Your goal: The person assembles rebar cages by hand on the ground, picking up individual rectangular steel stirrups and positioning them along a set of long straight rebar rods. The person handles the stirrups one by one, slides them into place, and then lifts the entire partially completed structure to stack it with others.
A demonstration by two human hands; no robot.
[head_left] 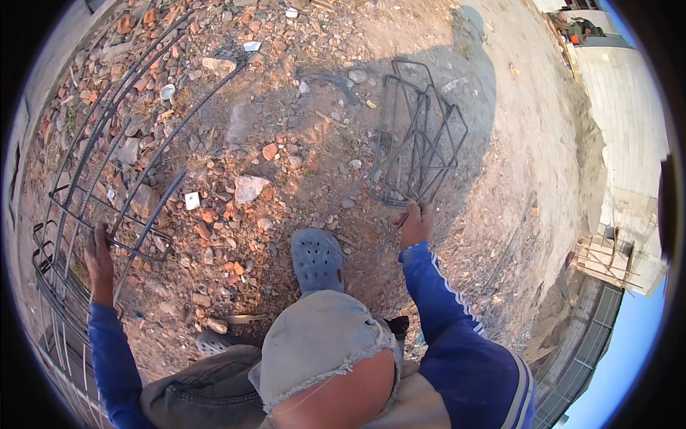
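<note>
At the left, my left hand (99, 259) closes on the near side of a bent-steel stirrup (136, 252) that sits around long reinforcing bars (151, 163). My palm is turned away, so the grip shows only in part. Several more stirrups (44, 247) are bunched on the bars beside and below that hand. In front of me and to the right, my right hand (416, 220) grips the near end of a bundle of loose rectangular stirrups (418, 136). They fan out away from me, overlapping at different angles. Thin rods or wires (389, 239) run past that hand.
Broken brick and stones (250, 188) cover the ground. My clog-shod foot (316, 259) is planted between my hands, below a bent knee (325, 343). Loose dark wire (336, 80) lies farther ahead. A pale wall (618, 121) and stacked wood (604, 259) stand at the right.
</note>
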